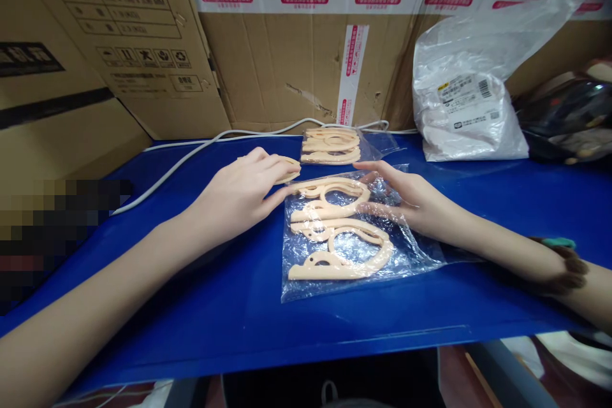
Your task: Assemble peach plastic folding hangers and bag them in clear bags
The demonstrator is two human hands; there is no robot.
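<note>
- left hand (253, 182): fingers curled over a beige piece (289, 167); grip cannot be confirmed.
- right hand (408, 197): fingers parted, touching clear bag (295, 290).
- between hands: flat beige parts (329, 273) inside that bag, on tabletop (210, 306).
- beyond hands: second bag (375, 148).

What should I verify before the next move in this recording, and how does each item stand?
1. Right hand at the near clear bag: ok, thumb and forefinger are spread over its upper right part.
2. Left hand at a pale piece: ok, fingers over it; how firmly it is gripped, cannot tell.
3. Near bag on the blue table: ok, lying flat, pale cut-out pieces inside.
4. Near bag closed: cannot tell.
5. White cable away from both hands: ok, it runs behind them.
</note>
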